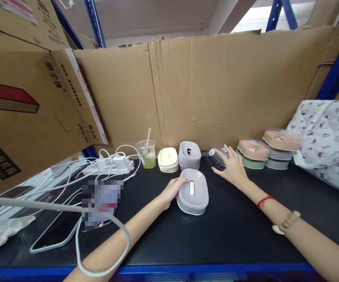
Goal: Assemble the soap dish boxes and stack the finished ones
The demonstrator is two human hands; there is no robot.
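Observation:
A grey lidded plastic box, rounded-square with a cream handle piece in its top, sits on the black tabletop in front of me. My left hand grips its left side, thumb on the top edge and other fingers mostly hidden. Farther right, my right hand is open, fingers spread at a clear plastic cover. Whether its fingertips touch that cover I cannot tell. Behind the held box stand a stack of grey box parts and a stack of cream ones.
Pink-topped boxes are stacked at the right beside a patterned white cloth. A drink cup stands near a power strip. Phones and looping white cables occupy the left. Cardboard walls the back.

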